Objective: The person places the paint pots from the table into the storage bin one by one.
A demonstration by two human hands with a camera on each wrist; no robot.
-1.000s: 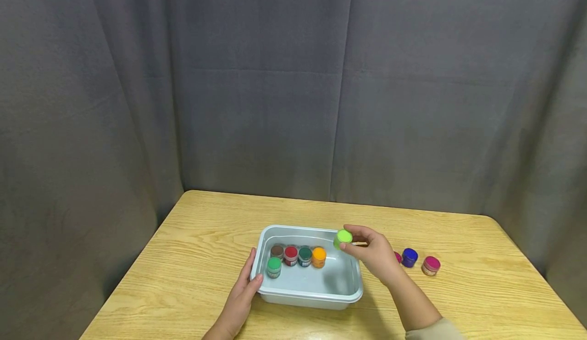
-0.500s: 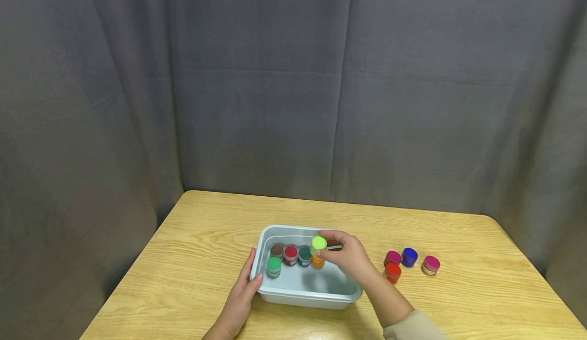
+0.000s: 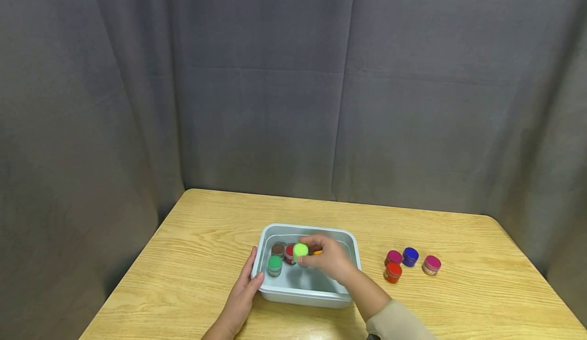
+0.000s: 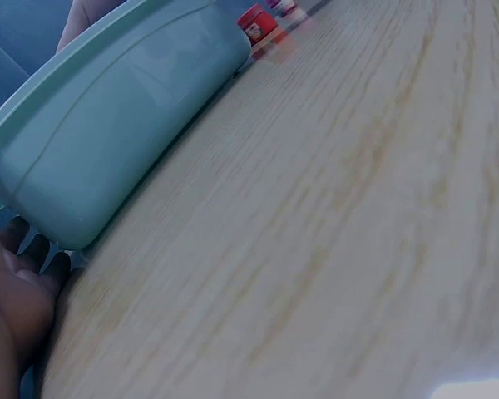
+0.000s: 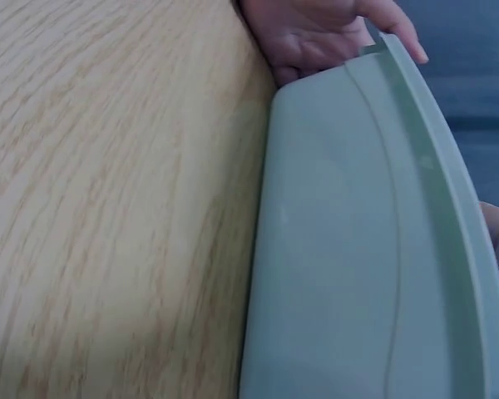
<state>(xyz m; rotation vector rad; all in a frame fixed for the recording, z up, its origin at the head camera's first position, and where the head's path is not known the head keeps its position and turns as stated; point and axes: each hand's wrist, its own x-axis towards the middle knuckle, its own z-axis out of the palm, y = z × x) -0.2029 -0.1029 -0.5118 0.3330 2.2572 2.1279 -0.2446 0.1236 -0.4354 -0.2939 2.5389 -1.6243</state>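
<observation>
In the head view my right hand pinches a small paint jar with a lime-green lid between thumb and fingers, over the inside of a pale blue-green plastic tub. My left hand grips the tub's left end, its thumb over the rim. Inside stand jars with brown, dark red and green lids. A bit of an orange-yellow lid shows behind the right fingers. The right wrist view shows the left thumb hooked over the tub's rim.
On the wooden table, right of the tub, stand jars in red, blue and magenta, with another magenta jar behind the red one. A grey curtain hangs behind and at both sides.
My right hand has carried the lime-green jar left, from the tub's right rim to over the row of jars inside. The left hand keeps its grip on the tub.
</observation>
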